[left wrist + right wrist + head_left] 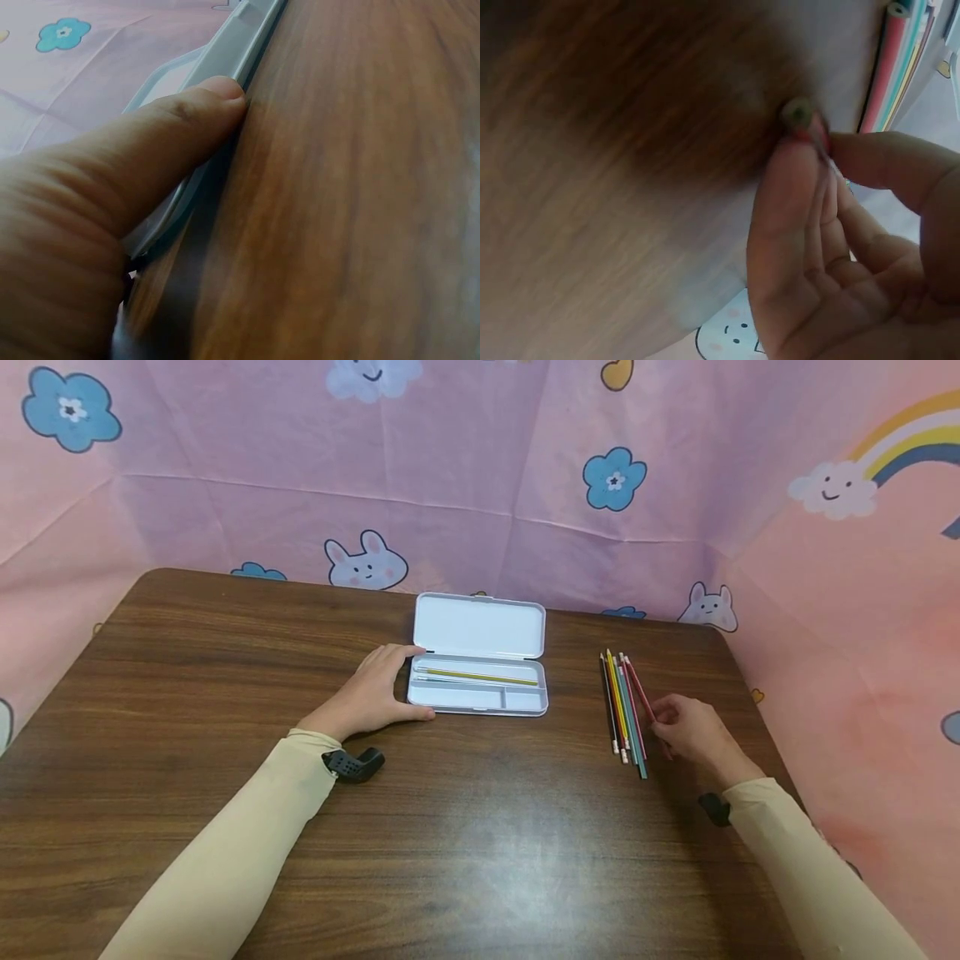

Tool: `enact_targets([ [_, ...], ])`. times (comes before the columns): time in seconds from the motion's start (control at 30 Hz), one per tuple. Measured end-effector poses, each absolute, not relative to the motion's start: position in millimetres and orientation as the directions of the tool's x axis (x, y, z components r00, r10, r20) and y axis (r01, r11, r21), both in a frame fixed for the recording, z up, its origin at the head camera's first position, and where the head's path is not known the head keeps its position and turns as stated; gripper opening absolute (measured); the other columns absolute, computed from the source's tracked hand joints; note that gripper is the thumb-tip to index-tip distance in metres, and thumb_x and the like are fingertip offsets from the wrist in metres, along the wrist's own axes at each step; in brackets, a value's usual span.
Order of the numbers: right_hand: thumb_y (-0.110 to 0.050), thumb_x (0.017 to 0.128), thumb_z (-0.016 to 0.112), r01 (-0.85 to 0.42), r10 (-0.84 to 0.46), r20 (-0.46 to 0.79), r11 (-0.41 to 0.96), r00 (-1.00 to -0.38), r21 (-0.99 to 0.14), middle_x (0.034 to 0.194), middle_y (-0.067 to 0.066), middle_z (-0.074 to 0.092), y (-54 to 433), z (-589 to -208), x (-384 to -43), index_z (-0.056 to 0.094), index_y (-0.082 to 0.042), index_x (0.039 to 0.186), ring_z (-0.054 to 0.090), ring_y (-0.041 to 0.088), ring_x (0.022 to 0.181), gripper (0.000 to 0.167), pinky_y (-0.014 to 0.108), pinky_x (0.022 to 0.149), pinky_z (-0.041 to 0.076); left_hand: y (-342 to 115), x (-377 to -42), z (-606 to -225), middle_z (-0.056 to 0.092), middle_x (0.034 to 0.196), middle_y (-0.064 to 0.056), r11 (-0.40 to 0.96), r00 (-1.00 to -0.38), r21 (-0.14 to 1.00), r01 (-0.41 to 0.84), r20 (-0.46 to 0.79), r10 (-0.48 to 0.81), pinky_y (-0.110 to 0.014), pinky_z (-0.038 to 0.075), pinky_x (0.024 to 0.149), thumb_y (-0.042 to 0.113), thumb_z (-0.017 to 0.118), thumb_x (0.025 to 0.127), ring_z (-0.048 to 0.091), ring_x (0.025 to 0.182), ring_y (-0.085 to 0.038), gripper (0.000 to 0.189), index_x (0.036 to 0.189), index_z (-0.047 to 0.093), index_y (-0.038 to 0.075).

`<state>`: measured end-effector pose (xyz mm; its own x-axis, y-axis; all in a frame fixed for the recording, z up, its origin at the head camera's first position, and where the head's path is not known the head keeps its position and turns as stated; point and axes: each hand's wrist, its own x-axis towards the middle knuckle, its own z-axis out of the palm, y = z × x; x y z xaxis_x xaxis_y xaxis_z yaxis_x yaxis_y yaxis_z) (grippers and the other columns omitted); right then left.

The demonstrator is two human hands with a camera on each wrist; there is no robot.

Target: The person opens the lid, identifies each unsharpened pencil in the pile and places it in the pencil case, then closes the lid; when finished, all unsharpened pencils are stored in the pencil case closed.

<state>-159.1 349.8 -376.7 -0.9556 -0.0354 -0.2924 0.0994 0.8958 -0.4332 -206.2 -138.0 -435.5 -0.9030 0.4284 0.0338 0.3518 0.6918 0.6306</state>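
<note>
Apparently, the right hand (690, 729) pinches 1 red pencil (640, 688), fingers (781, 199) curled.

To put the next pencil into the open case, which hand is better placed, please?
Probably the right hand: it pinches a red pencil beside the other pencils. The left hand holds the left end of the white case, so steadying suits it better.

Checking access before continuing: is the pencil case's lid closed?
No, the lid stands open at the back of the pencil case, exposing a yellow pencil inside.
</note>
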Motion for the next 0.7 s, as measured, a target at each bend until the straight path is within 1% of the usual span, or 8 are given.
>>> enact_targets([
  [0.07,-0.010,0.097,0.063,0.095,-0.027,-0.284,0.908,-0.958,-0.408,0.099,0.017,0.068,353,-377,-157,0.062,0.005,0.125,0.063,0.017,0.065,0.031,0.032,0.057,0.049,-138,-206,-436,0.039,0.159,-0.013,0.691,-0.903,0.630,0.353,0.035,0.429,-0.057,0.020,0.124,0.059,0.085,0.079,0.031,0.149,-0.033,0.104,0.158,0.036,0.012],
  [0.2,-0.011,0.095,0.062,0.083,-0.004,-0.238,0.931,-0.971,-0.356,0.102,0.019,0.070,360,-377,-153,0.065,0.003,0.122,0.062,0.018,0.067,0.031,0.031,0.058,0.046,-138,-206,-436,0.039,0.159,-0.013,0.688,-0.902,0.633,0.355,0.039,0.429,-0.057,0.019,0.124,0.059,0.085,0.079,0.031,0.149,-0.032,0.104,0.158,0.036,0.012],
  [0.33,-0.011,0.093,0.063,0.051,-0.002,-0.162,0.945,-0.987,-0.324,0.100,0.017,0.072,365,-374,-152,0.069,0.001,0.116,0.062,0.023,0.074,0.027,0.032,0.059,0.045,-138,-206,-435,0.039,0.159,-0.013,0.688,-0.903,0.635,0.351,0.036,0.428,-0.057,0.019,0.124,0.060,0.084,0.079,0.031,0.150,-0.033,0.105,0.158,0.036,0.012],
  [0.43,-0.012,0.093,0.066,0.008,-0.020,-0.088,0.953,-0.996,-0.303,0.100,0.017,0.073,361,-368,-154,0.070,-0.001,0.115,0.064,0.028,0.082,0.025,0.036,0.062,0.047,-139,-206,-436,0.038,0.160,-0.012,0.690,-0.904,0.634,0.349,0.032,0.427,-0.057,0.020,0.124,0.060,0.084,0.079,0.030,0.150,-0.032,0.105,0.159,0.035,0.012],
  [0.53,-0.010,0.093,0.069,-0.082,-0.087,-0.002,0.951,-0.996,-0.297,0.102,0.018,0.072,347,-360,-158,0.071,-0.002,0.115,0.068,0.034,0.089,0.023,0.045,0.066,0.052,-139,-206,-436,0.038,0.160,-0.012,0.692,-0.905,0.633,0.347,0.031,0.425,-0.058,0.022,0.123,0.061,0.084,0.079,0.030,0.150,-0.032,0.105,0.159,0.035,0.013],
  [0.6,-0.007,0.092,0.070,-0.173,-0.162,0.064,0.944,-0.985,-0.282,0.102,0.017,0.072,332,-356,-163,0.072,-0.002,0.114,0.070,0.034,0.089,0.023,0.050,0.067,0.055,-139,-205,-436,0.038,0.160,-0.012,0.691,-0.905,0.635,0.346,0.031,0.425,-0.058,0.022,0.123,0.062,0.083,0.079,0.031,0.150,-0.032,0.105,0.159,0.035,0.013],
  [0.63,-0.006,0.092,0.071,-0.218,-0.201,0.092,0.939,-0.975,-0.266,0.101,0.016,0.071,322,-355,-165,0.072,-0.002,0.113,0.070,0.033,0.087,0.022,0.051,0.067,0.056,-139,-205,-436,0.038,0.160,-0.012,0.690,-0.904,0.635,0.347,0.032,0.425,-0.058,0.022,0.123,0.062,0.083,0.079,0.031,0.150,-0.032,0.105,0.159,0.035,0.013],
  [0.7,-0.004,0.091,0.072,-0.308,-0.283,0.136,0.924,-0.950,-0.225,0.098,0.013,0.070,302,-354,-171,0.074,-0.003,0.111,0.068,0.029,0.081,0.020,0.049,0.064,0.056,-139,-205,-436,0.038,0.160,-0.012,0.687,-0.903,0.638,0.349,0.033,0.428,-0.058,0.022,0.123,0.062,0.083,0.079,0.030,0.150,-0.032,0.105,0.159,0.035,0.013],
])
